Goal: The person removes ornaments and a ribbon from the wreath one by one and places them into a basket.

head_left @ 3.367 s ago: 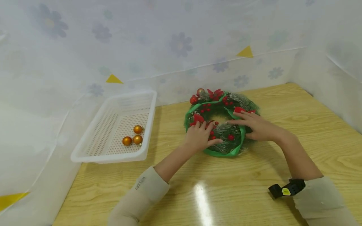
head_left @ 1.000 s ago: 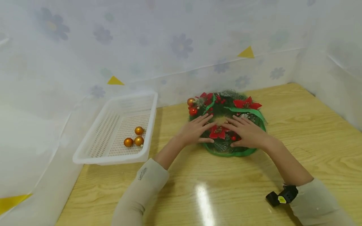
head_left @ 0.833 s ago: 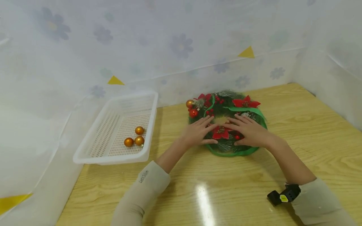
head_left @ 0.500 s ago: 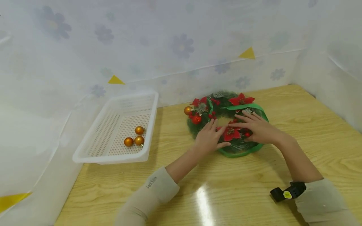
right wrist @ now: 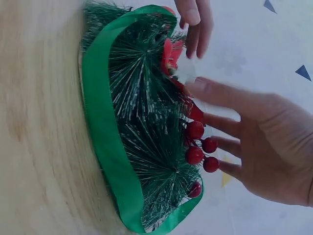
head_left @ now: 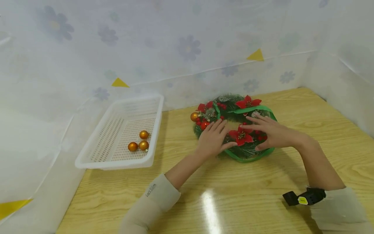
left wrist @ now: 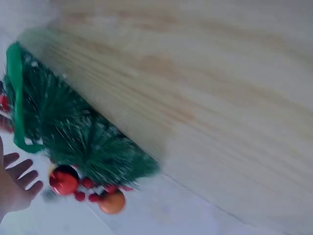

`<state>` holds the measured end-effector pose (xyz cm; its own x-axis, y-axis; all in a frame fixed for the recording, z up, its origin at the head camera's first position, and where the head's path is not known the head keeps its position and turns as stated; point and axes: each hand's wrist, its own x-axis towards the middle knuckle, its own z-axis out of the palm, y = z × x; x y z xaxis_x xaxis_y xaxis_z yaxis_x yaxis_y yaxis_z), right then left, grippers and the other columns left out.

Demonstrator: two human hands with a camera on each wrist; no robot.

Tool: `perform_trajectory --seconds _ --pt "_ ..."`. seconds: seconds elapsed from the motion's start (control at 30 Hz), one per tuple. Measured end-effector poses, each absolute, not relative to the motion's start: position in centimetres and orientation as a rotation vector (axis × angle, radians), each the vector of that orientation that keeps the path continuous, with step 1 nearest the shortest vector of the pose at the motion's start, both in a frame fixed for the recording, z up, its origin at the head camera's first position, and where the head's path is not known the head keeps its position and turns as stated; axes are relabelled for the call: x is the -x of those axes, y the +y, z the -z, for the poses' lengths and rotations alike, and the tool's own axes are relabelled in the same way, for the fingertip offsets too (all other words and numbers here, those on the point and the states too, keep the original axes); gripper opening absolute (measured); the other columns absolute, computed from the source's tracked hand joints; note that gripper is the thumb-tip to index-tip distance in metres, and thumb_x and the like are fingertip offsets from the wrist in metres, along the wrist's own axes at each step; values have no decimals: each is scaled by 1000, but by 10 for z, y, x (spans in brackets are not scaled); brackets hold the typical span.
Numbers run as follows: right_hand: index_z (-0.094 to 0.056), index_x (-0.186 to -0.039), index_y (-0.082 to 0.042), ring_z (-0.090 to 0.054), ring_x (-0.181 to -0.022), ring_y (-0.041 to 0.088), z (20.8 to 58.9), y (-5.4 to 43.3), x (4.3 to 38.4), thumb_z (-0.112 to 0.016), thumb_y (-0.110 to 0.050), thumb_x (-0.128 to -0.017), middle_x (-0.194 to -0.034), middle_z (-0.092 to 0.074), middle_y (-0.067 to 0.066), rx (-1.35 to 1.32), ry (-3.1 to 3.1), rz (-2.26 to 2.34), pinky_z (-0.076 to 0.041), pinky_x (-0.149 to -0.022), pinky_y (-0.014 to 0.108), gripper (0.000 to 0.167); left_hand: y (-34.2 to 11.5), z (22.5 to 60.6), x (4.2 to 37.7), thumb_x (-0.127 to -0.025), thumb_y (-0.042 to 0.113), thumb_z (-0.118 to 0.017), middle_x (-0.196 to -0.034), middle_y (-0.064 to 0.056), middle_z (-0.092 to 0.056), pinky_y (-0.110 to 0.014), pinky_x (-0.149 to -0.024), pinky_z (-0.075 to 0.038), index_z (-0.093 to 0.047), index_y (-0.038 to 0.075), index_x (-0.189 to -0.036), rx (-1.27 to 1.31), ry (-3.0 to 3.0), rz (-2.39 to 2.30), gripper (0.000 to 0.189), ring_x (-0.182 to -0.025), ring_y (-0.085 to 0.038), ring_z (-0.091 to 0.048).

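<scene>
**Wreath [head_left: 246,150] lay on desk [head_left: 248,195] beneath two hands**

The left hand [head_left: 212,139] blocked the wreath's near left part, the right hand [head_left: 273,131] its right side; the fingers of both were spread apart. Left of the wreath, a white basket [head_left: 114,165] held three gold balls [head_left: 143,145]. Flowered sheeting [head_left: 163,52] hung behind. A black strap [head_left: 317,195] circled the right wrist.

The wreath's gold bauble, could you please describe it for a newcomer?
On the table, right of the white basket, lies a wreath. At its left edge sits the gold bauble, its colour setting it apart from the nearby red bauble.
</scene>
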<state>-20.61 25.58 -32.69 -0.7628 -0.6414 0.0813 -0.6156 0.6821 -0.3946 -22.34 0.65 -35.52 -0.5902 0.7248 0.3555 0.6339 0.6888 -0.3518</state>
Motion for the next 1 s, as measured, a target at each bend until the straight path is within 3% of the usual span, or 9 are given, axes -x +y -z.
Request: perform_trajectory --seconds 0.13,0.33,0.6,1.0 --pt "-42 -138 -11 -6 -132 47 328 249 209 -69 -41 -80 -146 -21 21 1035 2872 682 -6 -99 65 71 -18 350 236 -84 54 -58 -127 -8 -53 -33 -103 -30 -51 6 -129 973 -2213 -77 66 -123 -23 -42" --pt "-44 -137 -9 -9 -132 45 344 244 217 -65 -47 -81 -145 -26 21 977 2966 605 -7 -101 63 71 -42 348 251 -82 42 -67 -111 -11 -57 -31 -103 -29 -55 2 -116 913 -2110 -6 54 -111 -24 -49" --pt "-44 -137 -10 -9 -133 43 356 247 219 -64 -48 -82 -144 -27 20 965 2976 586 -6 -102 61 70 -50 357 258 -80 61 -58 -115 -8 -53 -33 -100 -32 -61 9 -103 780 -2269 -160 57 -113 -24 -45" --pt "-46 -136 -10 -8 -134 40 354 247 219 -63 -48 -83 -145 -27 19 941 2957 593 -3 -105 56 68 -49 360 264 -83 57 -57 -111 -8 -55 -34 -102 -29 -65 10 -103 823 -2327 -106 51 -116 -24 -43"
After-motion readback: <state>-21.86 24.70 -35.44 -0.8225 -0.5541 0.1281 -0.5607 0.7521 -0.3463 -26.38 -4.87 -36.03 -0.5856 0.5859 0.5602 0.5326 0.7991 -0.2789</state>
